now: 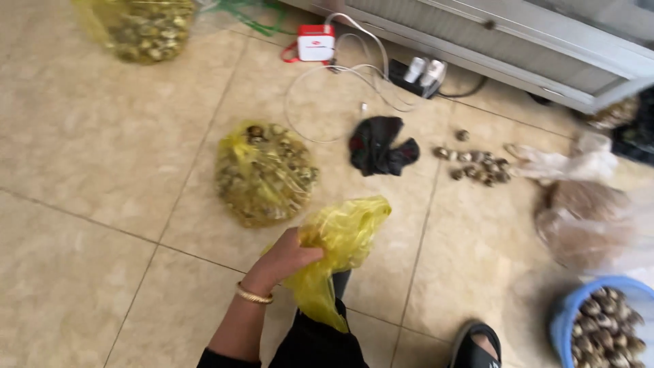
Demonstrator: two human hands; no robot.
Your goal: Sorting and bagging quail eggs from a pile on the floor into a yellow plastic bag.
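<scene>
Head view. Left hand (286,259): fingers clenched on an empty yellow bag (337,252), held above the floor (88,204) mid-tile. Right hand: out of view. Filled bag (264,174) just beyond; second filled bag (143,27) at far-left edge. Left unbagged: loose shells (477,165), blue tub (603,327) near-right.

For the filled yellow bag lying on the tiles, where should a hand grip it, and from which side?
Probably at the gathered neck of the filled yellow bag, the bunched plastic at its upper left, approached from above. The rest is a bulging, flattened mound of small shells with nothing to pinch. The left hand already holds an empty yellow bag nearby.
</scene>
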